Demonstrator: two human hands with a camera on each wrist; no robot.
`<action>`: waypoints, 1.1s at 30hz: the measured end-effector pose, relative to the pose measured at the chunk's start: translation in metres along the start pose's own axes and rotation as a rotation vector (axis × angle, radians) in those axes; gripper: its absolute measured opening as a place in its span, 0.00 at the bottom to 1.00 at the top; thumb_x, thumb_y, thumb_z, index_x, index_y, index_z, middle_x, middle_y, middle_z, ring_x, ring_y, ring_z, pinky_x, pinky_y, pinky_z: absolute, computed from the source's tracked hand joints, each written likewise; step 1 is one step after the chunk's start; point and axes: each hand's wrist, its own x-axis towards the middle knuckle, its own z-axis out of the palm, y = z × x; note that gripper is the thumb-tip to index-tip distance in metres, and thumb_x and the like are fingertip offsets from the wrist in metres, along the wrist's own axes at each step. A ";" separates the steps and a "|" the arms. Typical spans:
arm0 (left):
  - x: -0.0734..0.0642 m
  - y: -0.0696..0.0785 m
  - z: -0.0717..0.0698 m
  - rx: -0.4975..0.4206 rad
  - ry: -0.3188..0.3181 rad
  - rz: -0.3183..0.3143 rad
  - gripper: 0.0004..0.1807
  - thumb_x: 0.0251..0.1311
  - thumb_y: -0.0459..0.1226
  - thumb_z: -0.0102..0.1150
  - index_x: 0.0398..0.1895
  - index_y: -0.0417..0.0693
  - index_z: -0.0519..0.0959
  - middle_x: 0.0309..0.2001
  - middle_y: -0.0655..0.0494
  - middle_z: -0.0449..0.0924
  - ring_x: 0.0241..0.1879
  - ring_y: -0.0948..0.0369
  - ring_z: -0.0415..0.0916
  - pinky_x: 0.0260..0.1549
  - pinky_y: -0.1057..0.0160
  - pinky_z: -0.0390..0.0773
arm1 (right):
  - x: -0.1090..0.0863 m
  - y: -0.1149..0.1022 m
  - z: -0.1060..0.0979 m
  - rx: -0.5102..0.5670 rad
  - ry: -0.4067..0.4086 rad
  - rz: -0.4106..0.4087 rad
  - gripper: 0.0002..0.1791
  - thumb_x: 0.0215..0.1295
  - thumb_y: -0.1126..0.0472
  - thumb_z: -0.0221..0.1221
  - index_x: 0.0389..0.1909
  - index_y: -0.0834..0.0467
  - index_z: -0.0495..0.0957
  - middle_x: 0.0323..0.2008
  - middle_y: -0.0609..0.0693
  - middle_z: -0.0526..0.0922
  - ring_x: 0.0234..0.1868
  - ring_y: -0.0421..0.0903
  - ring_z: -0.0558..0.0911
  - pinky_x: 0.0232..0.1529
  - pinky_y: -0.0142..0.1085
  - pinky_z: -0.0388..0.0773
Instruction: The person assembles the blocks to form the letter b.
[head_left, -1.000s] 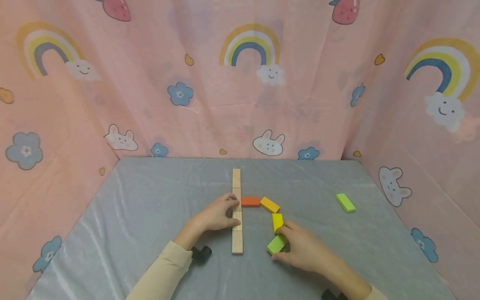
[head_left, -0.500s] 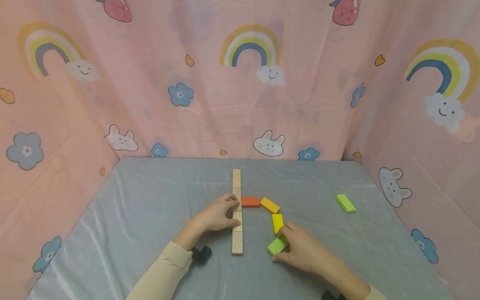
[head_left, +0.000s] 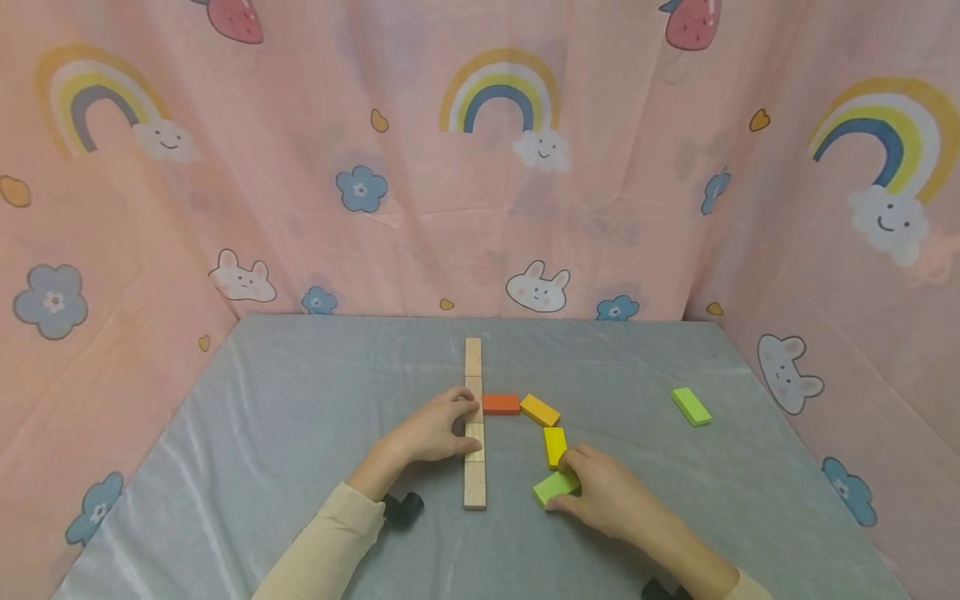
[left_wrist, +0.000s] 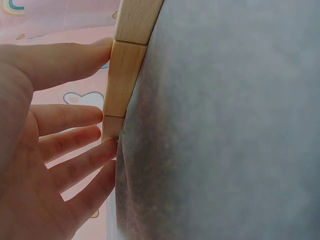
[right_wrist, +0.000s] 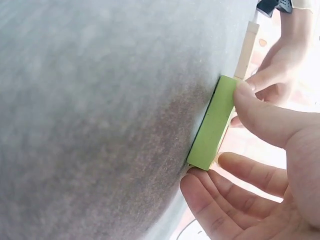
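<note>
Plain wooden blocks [head_left: 474, 485] lie end to end in a straight row on the grey cloth. My left hand [head_left: 435, 427] rests against the row's left side, thumb and fingertips touching the wood with fingers fairly straight. An orange-red block [head_left: 501, 404] juts right from the row, followed by an orange-yellow block [head_left: 540, 410] and a yellow block [head_left: 555, 447] in a curve. Below the yellow one, my right hand [head_left: 611, 496] pinches a green block [right_wrist: 212, 125] between thumb and fingers, its long side close over the cloth. In the right wrist view, the thumb is at one end, fingertips at the other.
Another light green block [head_left: 691, 406] lies alone at the right of the cloth-covered table [head_left: 337, 358]. A pink patterned curtain [head_left: 480, 217] stands behind and on both sides. A black wrist device [head_left: 405, 507] sits under the left sleeve.
The green block in my right hand has turned slightly, its left end barely shifting, and the right thumb has slid a little right and up. The left hand stays in place.
</note>
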 end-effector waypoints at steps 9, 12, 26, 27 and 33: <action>0.000 0.000 0.000 -0.011 -0.006 -0.004 0.36 0.62 0.47 0.70 0.70 0.41 0.73 0.70 0.52 0.66 0.68 0.52 0.67 0.64 0.49 0.69 | -0.001 0.008 -0.003 0.033 0.017 -0.080 0.17 0.53 0.56 0.77 0.38 0.55 0.81 0.29 0.42 0.71 0.30 0.40 0.69 0.31 0.34 0.69; 0.000 0.000 0.000 -0.010 -0.004 -0.002 0.36 0.62 0.47 0.70 0.70 0.41 0.73 0.70 0.52 0.66 0.68 0.52 0.66 0.64 0.49 0.69 | 0.000 0.012 -0.006 0.046 0.011 -0.081 0.14 0.55 0.58 0.75 0.39 0.55 0.81 0.31 0.42 0.74 0.31 0.39 0.71 0.33 0.35 0.72; 0.000 0.001 -0.001 -0.004 0.001 0.016 0.36 0.61 0.46 0.71 0.69 0.39 0.73 0.69 0.50 0.66 0.67 0.51 0.67 0.64 0.48 0.69 | -0.001 0.039 -0.032 0.083 0.124 -0.061 0.09 0.61 0.64 0.70 0.41 0.59 0.84 0.37 0.46 0.83 0.35 0.41 0.80 0.37 0.40 0.80; 0.000 0.001 -0.001 -0.004 0.001 0.016 0.36 0.61 0.46 0.71 0.69 0.39 0.73 0.69 0.50 0.66 0.67 0.50 0.67 0.64 0.48 0.69 | -0.002 0.041 -0.034 0.084 0.135 -0.059 0.08 0.62 0.64 0.70 0.41 0.59 0.84 0.37 0.47 0.83 0.36 0.42 0.80 0.38 0.41 0.81; 0.000 0.001 -0.001 -0.001 -0.007 0.006 0.36 0.62 0.46 0.70 0.70 0.40 0.72 0.70 0.51 0.66 0.68 0.51 0.66 0.65 0.49 0.69 | -0.003 0.054 -0.042 0.089 0.186 -0.017 0.08 0.64 0.63 0.68 0.42 0.60 0.84 0.37 0.48 0.83 0.38 0.45 0.81 0.40 0.46 0.82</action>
